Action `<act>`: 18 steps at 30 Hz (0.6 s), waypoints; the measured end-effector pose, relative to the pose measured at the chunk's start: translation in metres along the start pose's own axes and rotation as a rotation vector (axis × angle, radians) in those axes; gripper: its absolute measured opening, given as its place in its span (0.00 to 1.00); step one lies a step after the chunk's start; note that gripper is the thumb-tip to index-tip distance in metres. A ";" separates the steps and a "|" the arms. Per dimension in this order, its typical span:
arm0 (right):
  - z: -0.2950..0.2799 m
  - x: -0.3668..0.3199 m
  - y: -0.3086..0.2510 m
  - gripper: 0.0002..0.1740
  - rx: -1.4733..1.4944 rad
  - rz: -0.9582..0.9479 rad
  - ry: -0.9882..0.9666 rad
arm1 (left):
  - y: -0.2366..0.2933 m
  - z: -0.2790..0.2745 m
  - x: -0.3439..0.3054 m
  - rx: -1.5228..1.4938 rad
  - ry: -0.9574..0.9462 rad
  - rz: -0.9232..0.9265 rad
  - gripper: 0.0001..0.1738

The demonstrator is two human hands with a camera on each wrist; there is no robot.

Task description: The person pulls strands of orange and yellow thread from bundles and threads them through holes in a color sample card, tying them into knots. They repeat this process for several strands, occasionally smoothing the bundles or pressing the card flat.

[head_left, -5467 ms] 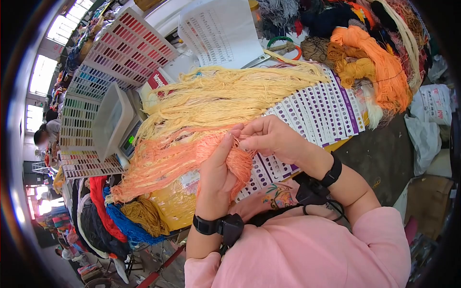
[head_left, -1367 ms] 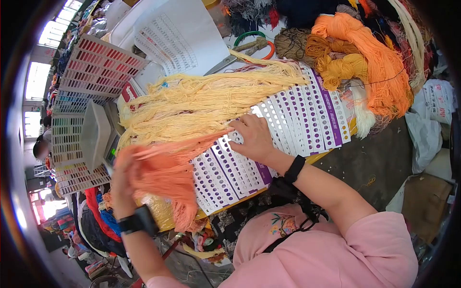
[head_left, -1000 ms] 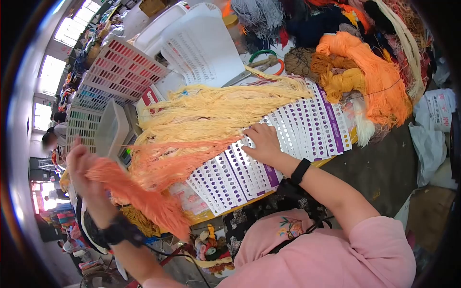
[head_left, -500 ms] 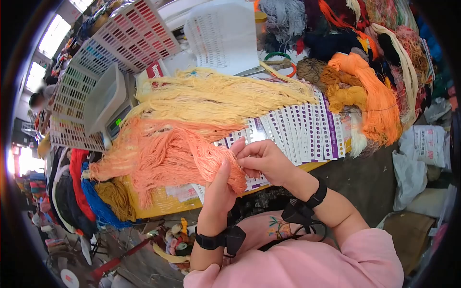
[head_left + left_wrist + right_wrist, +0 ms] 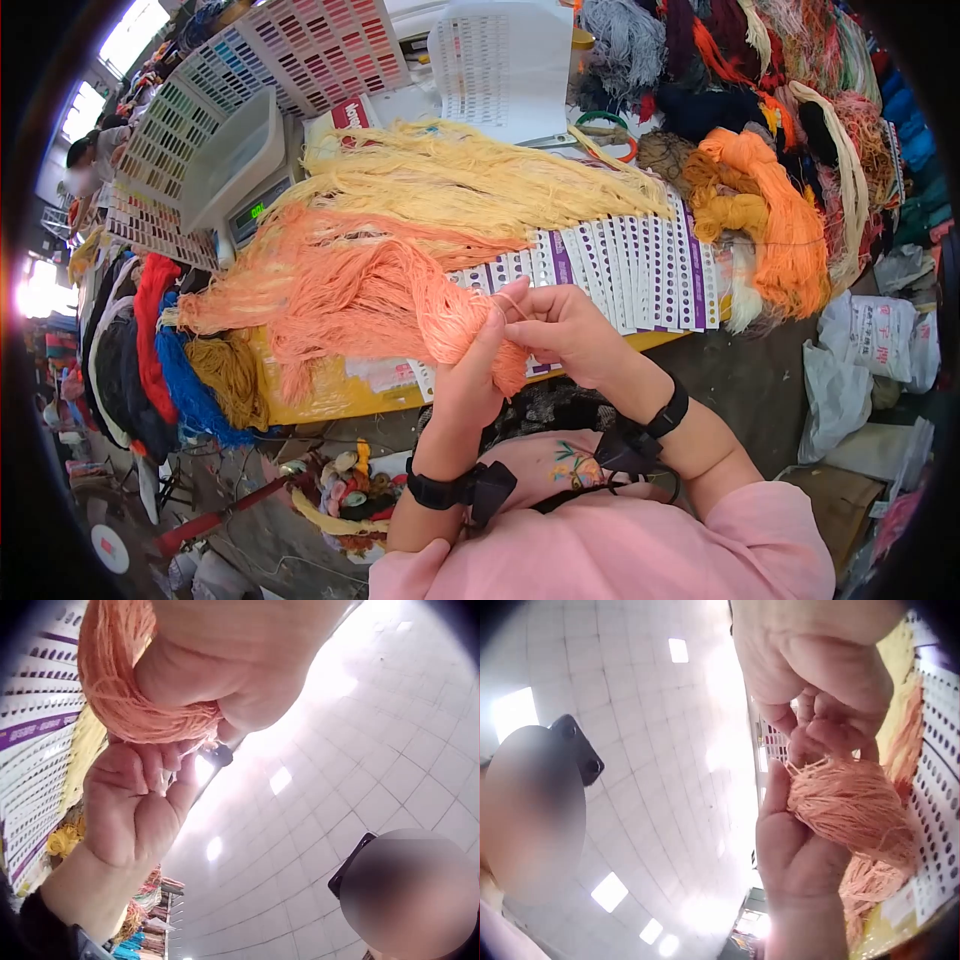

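A coral-orange skein of yarn (image 5: pixel 395 300) spreads over the near left of the table, its gathered end lifted at the front edge. My left hand (image 5: pixel 468 388) grips that end, thumb up along its side. Close against it, my right hand (image 5: pixel 572 335) pinches thin strands at the tip of the bundle. In the right wrist view the looped yarn (image 5: pixel 851 799) lies across the left palm (image 5: pixel 799 859), with the right fingers bent over its top. The left wrist view shows the yarn (image 5: pixel 112 682) wrapped beneath the left hand; some right fingertips are hidden.
Pale yellow yarn (image 5: pixel 470 190) lies behind the skein. White cards with punched holes (image 5: pixel 640 270) fan out to the right. A scale with a white tray (image 5: pixel 235 160) and a colour chart (image 5: pixel 320 50) stand at left. Orange hanks (image 5: pixel 765 220) and scissors (image 5: pixel 545 142) lie farther back.
The left hand swung the coral skein out to the left while the right rested on the cards. Both hands then met at the skein's end, where the right now pinches strands.
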State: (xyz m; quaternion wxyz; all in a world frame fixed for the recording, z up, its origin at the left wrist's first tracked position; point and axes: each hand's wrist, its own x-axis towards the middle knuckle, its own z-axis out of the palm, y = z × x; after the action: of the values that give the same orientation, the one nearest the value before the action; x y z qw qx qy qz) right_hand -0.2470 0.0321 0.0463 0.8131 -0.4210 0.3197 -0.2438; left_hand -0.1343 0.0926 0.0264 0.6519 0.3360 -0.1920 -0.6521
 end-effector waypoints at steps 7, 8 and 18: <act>0.003 -0.011 0.001 0.03 0.112 -0.034 -0.054 | 0.007 -0.003 -0.016 -0.182 -0.040 -0.006 0.24; 0.005 -0.012 0.003 0.02 0.131 -0.040 -0.042 | 0.007 -0.003 -0.017 -0.190 -0.037 0.004 0.23; -0.002 -0.016 0.006 0.04 0.300 -0.011 -0.197 | 0.008 -0.004 -0.027 -0.149 -0.052 0.045 0.26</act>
State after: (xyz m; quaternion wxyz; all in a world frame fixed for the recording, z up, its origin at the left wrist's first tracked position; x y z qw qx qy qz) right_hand -0.2588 0.0451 0.0454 0.8928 -0.3185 0.1961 -0.2509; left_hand -0.1280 0.1189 0.0343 0.6844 0.2650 -0.1671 -0.6584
